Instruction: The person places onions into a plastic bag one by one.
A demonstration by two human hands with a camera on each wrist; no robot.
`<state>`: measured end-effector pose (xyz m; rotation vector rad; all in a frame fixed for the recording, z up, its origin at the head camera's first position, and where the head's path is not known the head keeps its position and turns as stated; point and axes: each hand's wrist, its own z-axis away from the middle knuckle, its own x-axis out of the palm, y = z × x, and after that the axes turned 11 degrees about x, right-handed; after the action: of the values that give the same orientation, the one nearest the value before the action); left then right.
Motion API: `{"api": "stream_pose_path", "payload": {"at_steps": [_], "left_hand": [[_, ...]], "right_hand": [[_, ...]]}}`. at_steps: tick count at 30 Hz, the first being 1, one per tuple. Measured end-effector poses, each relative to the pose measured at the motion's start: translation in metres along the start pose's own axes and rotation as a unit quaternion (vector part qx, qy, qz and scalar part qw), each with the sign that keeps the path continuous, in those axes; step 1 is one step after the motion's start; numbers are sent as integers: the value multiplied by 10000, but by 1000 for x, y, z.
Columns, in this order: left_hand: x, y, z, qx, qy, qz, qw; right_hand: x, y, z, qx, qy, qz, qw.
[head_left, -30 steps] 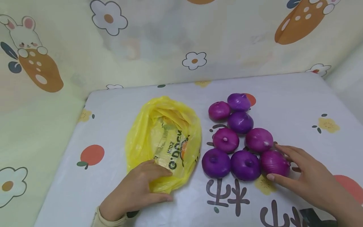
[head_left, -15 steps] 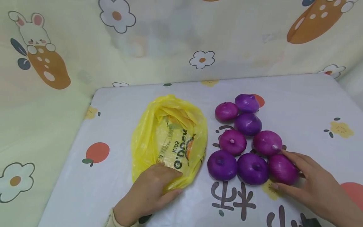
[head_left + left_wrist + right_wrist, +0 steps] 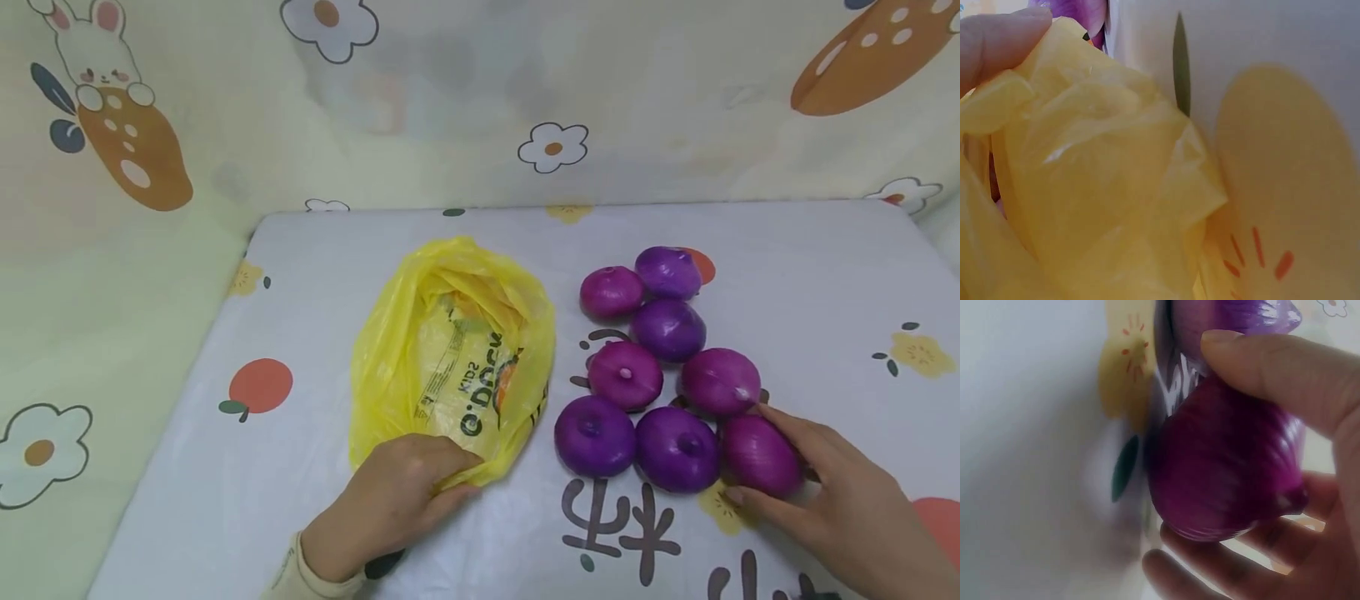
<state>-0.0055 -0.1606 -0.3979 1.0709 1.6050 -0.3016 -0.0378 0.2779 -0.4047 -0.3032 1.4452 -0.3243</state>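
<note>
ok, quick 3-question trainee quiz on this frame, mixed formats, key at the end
1. True or false: the left hand grips the yellow bag.
2. How many purple onions lie on the table?
3. The right hand holds which onion? A) the far one B) the near right onion C) none

Key: 1 true; 2 eight; 3 B

Two bare hands, no rings or watch visible. The left hand [image 3: 390, 500] emerges from a pale cream knitted sleeve cuff [image 3: 296, 571] at the wrist; the right hand [image 3: 832, 500] and its forearm show no sleeve at all.
</note>
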Motion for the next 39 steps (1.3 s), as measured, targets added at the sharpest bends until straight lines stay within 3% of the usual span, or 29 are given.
{"api": "stream_pose_path", "payload": {"at_steps": [5, 14, 18, 22, 24, 39], "left_hand": [[-4, -1, -1, 42, -36, 123, 9999], [-3, 8, 7, -354, -291, 311, 9985], [-1, 7, 7, -173, -164, 220, 9995], [-3, 2, 3, -49, -7, 133, 9999], [-3, -1, 1, -8, 12, 124, 9999], [-6, -1, -1, -120, -98, 310, 9994]], "right_hand": [[-3, -1, 1, 163, 170, -121, 9996], [-15, -19, 6, 116, 228, -178, 9995], [-23, -33, 6, -410, 499, -463, 9968], [-32, -54, -2, -1213, 949, -761, 9851], [-35, -66, -5, -1380, 1040, -756, 9821], [-35, -136, -27, -2020, 571, -884, 9737]]}}
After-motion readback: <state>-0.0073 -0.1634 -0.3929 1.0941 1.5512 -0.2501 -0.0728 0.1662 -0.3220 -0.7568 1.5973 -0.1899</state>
